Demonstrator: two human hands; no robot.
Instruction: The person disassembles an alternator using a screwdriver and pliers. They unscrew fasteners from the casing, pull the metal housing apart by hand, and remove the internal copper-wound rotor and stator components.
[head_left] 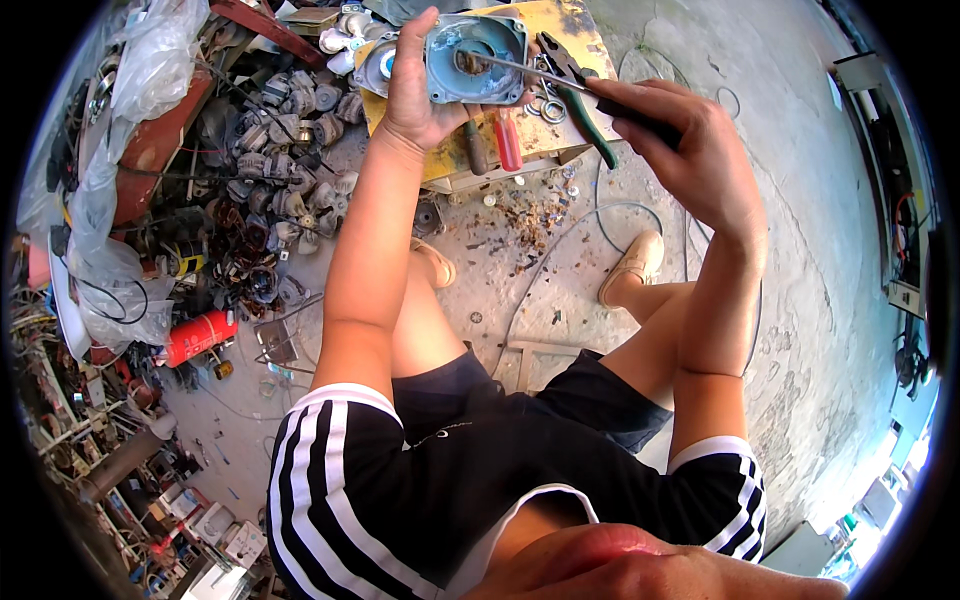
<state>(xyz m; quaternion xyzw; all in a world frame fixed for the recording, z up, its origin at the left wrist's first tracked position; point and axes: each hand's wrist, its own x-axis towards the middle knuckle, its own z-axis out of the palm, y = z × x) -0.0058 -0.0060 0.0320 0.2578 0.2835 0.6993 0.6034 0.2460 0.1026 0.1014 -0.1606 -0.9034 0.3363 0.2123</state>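
My left hand (415,100) grips a blue-grey metal housing (500,40), its thumb along the near left side and its fingers partly hidden beneath. A round bore with brown grease or dirt lies in the housing's middle. In my right hand (690,140) is a screwdriver (625,105) with a dark handle. Its long shaft reaches leftward, and the tip is at the greasy bore. Under the housing, on a yellow worktop (575,25), lie pliers (590,115) with green handles, several metal rings (550,108), a red-handled tool (508,140) and a brown-handled tool (474,150).
Piles of motor parts (285,130) cover the floor at left, beside clear plastic sheeting (150,70) and a red cylinder (202,338). Debris (535,220) and a cable (570,240) lie on the concrete floor between my feet. Shelving (880,180) stands at far right.
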